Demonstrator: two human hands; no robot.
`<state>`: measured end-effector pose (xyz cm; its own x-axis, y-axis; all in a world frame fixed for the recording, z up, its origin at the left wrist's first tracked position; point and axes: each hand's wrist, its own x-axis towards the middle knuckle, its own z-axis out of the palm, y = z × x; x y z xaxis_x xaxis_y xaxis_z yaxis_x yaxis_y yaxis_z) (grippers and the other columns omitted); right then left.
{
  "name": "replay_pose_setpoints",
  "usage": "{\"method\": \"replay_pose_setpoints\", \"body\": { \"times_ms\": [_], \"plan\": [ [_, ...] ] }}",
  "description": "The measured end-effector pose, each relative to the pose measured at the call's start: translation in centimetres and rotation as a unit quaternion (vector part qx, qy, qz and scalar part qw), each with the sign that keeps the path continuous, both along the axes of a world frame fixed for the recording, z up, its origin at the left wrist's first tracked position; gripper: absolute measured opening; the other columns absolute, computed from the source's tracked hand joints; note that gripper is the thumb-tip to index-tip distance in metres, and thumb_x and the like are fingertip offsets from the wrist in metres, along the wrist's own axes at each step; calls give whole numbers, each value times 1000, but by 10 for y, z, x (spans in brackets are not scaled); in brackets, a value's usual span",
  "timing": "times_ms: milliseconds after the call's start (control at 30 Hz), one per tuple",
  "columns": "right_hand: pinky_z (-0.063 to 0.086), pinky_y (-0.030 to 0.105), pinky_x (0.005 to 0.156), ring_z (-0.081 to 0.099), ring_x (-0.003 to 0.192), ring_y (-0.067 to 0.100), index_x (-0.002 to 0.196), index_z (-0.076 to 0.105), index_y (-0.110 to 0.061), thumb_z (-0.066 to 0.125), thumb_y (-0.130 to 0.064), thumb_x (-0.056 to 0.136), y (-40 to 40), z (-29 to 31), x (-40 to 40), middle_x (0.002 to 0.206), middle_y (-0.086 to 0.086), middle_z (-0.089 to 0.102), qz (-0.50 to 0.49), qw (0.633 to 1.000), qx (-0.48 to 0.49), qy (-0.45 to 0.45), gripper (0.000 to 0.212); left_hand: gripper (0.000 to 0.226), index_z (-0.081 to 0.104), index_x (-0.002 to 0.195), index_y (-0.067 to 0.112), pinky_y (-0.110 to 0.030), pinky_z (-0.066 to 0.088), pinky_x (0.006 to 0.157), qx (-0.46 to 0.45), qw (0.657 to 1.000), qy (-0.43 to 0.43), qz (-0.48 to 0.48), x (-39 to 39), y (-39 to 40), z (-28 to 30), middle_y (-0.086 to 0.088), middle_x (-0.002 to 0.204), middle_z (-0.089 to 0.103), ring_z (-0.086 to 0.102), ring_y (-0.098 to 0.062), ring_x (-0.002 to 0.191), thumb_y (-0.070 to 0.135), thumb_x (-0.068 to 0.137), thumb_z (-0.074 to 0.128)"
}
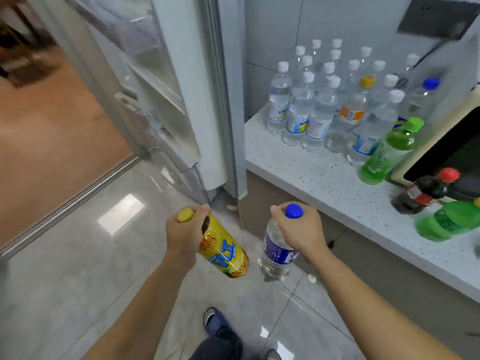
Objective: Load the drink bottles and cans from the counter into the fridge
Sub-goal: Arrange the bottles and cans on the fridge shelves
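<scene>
Left hand [185, 233] fingers curl tight around the yellow tea bottle [223, 249] neck. Right hand [301, 229], at 3 o'clock of it, fingers wrap the water bottle [275, 252] neck under its blue cap [294, 211].

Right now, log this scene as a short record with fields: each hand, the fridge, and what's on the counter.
left hand: grips yellow-capped tea bottle by the neck
right hand: grips blue-capped water bottle by the neck
fridge door: open, door shelves look bare
counter: cluster of clear white-capped bottles, green bottle, dark cola bottle
task state: both held bottles not yet in the fridge
</scene>
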<state>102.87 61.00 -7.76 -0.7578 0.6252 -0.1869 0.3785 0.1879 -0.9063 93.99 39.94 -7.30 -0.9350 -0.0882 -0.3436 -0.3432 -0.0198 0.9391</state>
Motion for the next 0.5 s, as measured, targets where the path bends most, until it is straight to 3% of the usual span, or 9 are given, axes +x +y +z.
{"method": "replay_pose_setpoints", "body": {
  "times_ms": [67,233,333,500],
  "plan": [
    [49,25,61,63,69,7,67,71,-24,68,-33,78,-34,-10,-12,69,-13,70,49,999,14,-15,15,9,74,67,14,-20,46,44,-16,999,0,33,0,-38,-7,3,53,61,55,-11,48,12,75,75],
    [54,39,68,60,76,33,75,67,-3,62,-26,76,-125,-24,-53,79,14,68,136,989,27,-50,23,16,75,64,17,-21,49,49,-13,992,-6,129,-9,-139,-21,2,57,65,58,-10,52,10,78,74],
    [53,39,67,51,62,18,74,68,-3,64,-25,76,-182,-25,-87,76,16,67,163,985,24,-50,22,16,75,63,18,-21,49,49,-11,985,-5,170,-25,-198,-25,2,59,67,59,-10,53,11,78,74],
    [55,39,70,60,68,26,70,70,-12,66,-21,78,-283,-25,-148,71,6,68,167,986,-4,-31,12,13,76,65,23,-26,52,52,-17,979,8,203,-67,-300,-25,4,59,67,61,-10,55,16,76,76]
  ]
}}
